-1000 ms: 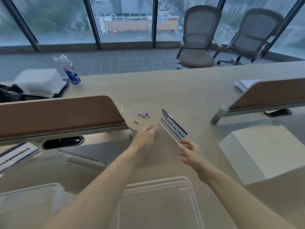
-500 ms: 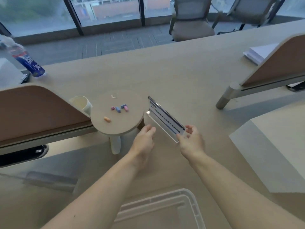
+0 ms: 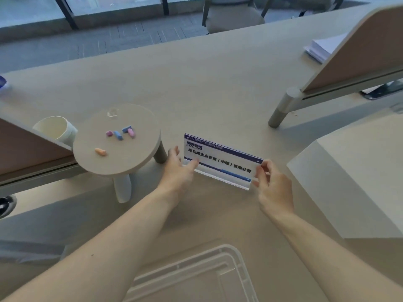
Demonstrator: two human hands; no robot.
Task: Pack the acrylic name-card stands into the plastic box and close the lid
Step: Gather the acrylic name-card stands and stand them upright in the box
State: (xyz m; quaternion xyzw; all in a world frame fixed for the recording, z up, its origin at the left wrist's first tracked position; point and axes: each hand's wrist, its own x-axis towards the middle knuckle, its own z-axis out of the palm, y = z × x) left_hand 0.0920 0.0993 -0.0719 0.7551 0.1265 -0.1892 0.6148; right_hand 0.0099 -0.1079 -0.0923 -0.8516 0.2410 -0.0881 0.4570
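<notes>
1. Hands are at both ends of the name-card stand (image 3: 220, 161), which sits on the table (image 3: 218, 88) near the middle of the view, a little toward 3 o'clock.
2. The right hand (image 3: 273, 187) pinches the right end of the stand between thumb and fingers.
3. The left hand (image 3: 177, 168) has loose, spread fingers. Its fingertips (image 3: 194, 163) touch the left end but have not closed on it.
4. To do this step well, the left hand should close on its end too, so both hands lift the stand level.
5. The stand should go up clear of the small round table (image 3: 116, 138) at 9 o'clock, so it does not bump it.
6. Then it can come back toward the plastic box (image 3: 235, 260) at 6 o'clock.
7. The stand is clear plastic with a folded foot along the bottom.
8. A white card sits inside it, with blue bands at top and bottom and dark writing in the middle.
9. It stands up, leaning back a bit.
</notes>
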